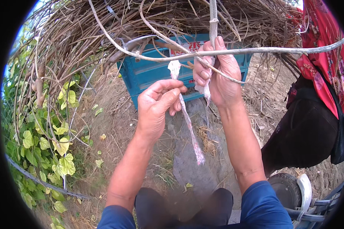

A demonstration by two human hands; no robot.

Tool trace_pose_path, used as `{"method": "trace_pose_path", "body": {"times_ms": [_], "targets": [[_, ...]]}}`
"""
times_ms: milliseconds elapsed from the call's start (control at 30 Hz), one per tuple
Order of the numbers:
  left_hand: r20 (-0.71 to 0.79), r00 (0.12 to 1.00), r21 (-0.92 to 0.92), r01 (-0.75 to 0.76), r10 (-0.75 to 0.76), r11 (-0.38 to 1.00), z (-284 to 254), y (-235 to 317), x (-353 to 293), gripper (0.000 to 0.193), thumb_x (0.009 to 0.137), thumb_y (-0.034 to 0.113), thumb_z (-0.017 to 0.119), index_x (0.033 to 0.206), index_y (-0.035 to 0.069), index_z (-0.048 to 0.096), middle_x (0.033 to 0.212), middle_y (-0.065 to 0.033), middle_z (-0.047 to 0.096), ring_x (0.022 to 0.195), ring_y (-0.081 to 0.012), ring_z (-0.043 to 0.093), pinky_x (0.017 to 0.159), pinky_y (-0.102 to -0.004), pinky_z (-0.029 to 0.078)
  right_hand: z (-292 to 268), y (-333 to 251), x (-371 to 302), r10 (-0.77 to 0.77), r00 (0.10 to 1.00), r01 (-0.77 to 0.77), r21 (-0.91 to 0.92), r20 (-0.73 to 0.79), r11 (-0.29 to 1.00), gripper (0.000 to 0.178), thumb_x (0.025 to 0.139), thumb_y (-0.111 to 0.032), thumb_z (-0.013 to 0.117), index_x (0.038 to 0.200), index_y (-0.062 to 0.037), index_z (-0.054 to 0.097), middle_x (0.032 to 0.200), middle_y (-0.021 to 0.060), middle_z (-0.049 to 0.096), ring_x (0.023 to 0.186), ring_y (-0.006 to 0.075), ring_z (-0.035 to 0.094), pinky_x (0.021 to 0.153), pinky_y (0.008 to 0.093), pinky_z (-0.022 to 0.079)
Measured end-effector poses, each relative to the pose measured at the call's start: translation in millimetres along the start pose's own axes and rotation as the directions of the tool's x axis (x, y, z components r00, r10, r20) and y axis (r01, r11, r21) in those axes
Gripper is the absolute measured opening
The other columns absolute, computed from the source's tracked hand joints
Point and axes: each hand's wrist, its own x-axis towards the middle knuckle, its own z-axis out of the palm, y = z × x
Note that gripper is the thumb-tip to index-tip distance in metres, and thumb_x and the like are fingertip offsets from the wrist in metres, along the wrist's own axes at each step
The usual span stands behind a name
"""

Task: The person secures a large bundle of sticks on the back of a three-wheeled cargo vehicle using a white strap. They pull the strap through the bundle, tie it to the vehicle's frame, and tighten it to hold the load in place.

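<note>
My left hand is closed, pinching a whitish-pink strip of cloth or film. The strip's crumpled upper end stands above my fingers, and its frayed lower end hangs below them. My right hand, raised slightly higher, is wrapped round a grey rope that comes down from above and has a knot in it. A pale ragged tail hangs from under that fist; whether it belongs to the rope I cannot tell. A long bare branch crosses in front of the right fingers, with a side twig beside the thumb.
A big heap of dry branches lies on a teal metal cargo bed. Leafy vines grow at left. On the right hang a red flowered cloth and a black cover, above a wheel. Underfoot is dirt with a stone slab.
</note>
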Motion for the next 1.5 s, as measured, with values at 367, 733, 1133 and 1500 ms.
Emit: {"method": "trace_pose_path", "body": {"times_ms": [367, 733, 1133, 1500], "targets": [[0.061, 0.943, 0.631, -0.291, 0.328, 0.719, 13, 21, -17, 0.011, 0.092, -0.003, 0.060, 0.099, -0.001, 0.068, 0.092, -0.0063, 0.070, 0.088, -0.0138, 0.065, 0.080, -0.0253, 0.050, -25, -15, -3, -0.037, 0.999, 0.040, -0.265, 0.017, 0.964, 0.046, 0.098, -0.020, 0.061, 0.135, 0.0045, 0.047, 0.095, 0.0092, 0.067, 0.061, 0.0059, 0.057, 0.042, 0.0159, 0.036], [0.362, 0.906, 0.328, 0.096, -0.219, 0.940, 74, 35, -39, 0.027, 0.098, 0.006, 0.058, 0.122, -0.005, 0.052, 0.090, -0.0094, 0.065, 0.069, -0.0093, 0.058, 0.062, -0.0222, 0.048, -47, -43, -32, -0.015, 0.988, -0.071, -0.532, -0.155, 0.844, 0.033, 0.100, -0.029, 0.058, 0.116, -0.0005, 0.064, 0.063, -0.0041, 0.050, 0.051, 0.0024, 0.045, 0.044, 0.0172, 0.031], [0.416, 0.901, 0.274, -0.256, 0.126, 0.927, 157, 42, 57, 0.016, 0.097, 0.008, 0.058, 0.106, -0.005, 0.063, 0.083, -0.0039, 0.066, 0.072, -0.0070, 0.059, 0.066, -0.0206, 0.048, -101, -100, -34, 0.029, 0.997, -0.075, -0.783, -0.073, 0.618, 0.026, 0.102, -0.028, 0.055, 0.092, -0.0056, 0.066, 0.067, -0.0042, 0.055, 0.052, 0.0041, 0.051, 0.046, 0.0185, 0.039], [0.743, 0.610, 0.609, -0.787, 0.275, 0.100, 130, 35, 74, 0.021, 0.083, -0.006, 0.061, 0.101, -0.001, 0.069, 0.082, -0.0133, 0.064, 0.071, -0.0263, 0.065, 0.064, -0.0312, 0.051, -56, -113, -53, -0.158, 0.949, 0.289, -0.954, 0.274, 0.080, 0.014, 0.094, -0.014, 0.060, 0.096, -0.0005, 0.066, 0.078, 0.0195, 0.063, 0.069, 0.0373, 0.063, 0.058, 0.0401, 0.048]]}}
